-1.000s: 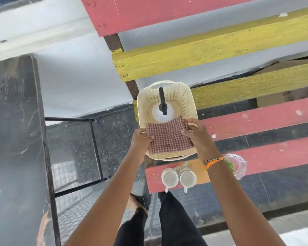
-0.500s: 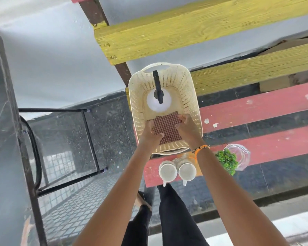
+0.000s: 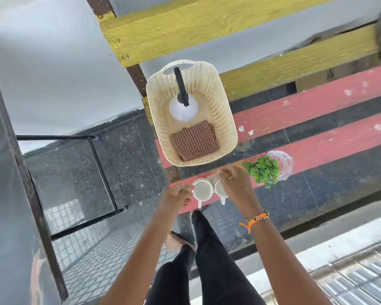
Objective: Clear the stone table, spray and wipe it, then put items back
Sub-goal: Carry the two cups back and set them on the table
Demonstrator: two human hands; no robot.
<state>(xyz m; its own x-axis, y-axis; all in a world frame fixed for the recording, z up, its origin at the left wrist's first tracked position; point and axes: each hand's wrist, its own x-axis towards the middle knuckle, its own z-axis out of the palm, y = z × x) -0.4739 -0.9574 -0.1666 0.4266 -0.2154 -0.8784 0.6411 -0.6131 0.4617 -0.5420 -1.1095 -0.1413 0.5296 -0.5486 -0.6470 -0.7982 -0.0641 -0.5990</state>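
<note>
two hands (image 3: 234, 183) over white cups (image 3: 203, 189)

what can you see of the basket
The basket is cream plastic, rectangular with rounded corners, its walls pierced with rows of small holes and a cut-out handle in the far rim. It stands upright on the red planks of the bench, open at the top. Inside, a white spray bottle with a black trigger head stands at the far end, and a folded red-checked cloth lies flat at the near end. Neither hand touches it; two white cups sit just in front.
</note>
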